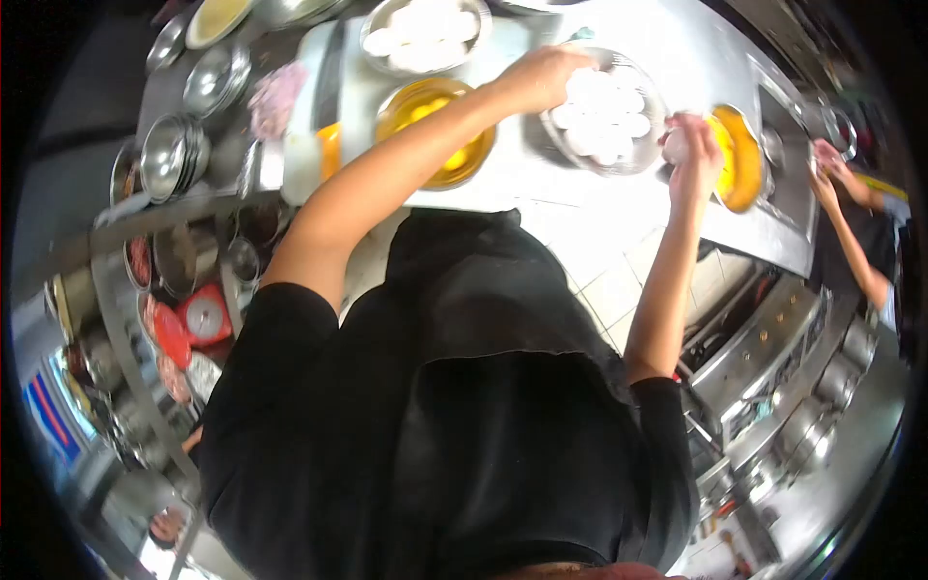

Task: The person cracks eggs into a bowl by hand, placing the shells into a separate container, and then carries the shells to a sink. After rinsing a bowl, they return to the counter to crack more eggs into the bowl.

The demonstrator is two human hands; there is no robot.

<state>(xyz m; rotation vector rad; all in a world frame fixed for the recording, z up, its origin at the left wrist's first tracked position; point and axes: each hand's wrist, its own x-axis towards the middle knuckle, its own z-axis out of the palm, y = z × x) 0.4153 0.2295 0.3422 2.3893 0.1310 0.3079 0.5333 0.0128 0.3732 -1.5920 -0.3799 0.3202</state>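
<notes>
My right hand [696, 155] is closed around a white egg [676, 147], just right of a metal bowl of white eggs [652, 85]. My left hand [546, 79] reaches across to the upper left rim of that bowl. Its fingers are drawn together there, and what they hold, if anything, is hidden. Under my left forearm a metal bowl [389, 104] contains yellow yolks in clear liquid. Beyond it stands another bowl of white eggs [425, 37]. Close to my right hand, a bowl with an orange-yellow inside [744, 164] sits near the counter's right end.
A knife with an orange handle [330, 150] lies on the white cutting board [302, 145]. A pinkish cloth [277, 100] and stacked metal bowls [174, 157] are to the left. A sink [788, 184] is at right, with another person's hands [827, 169] beside it.
</notes>
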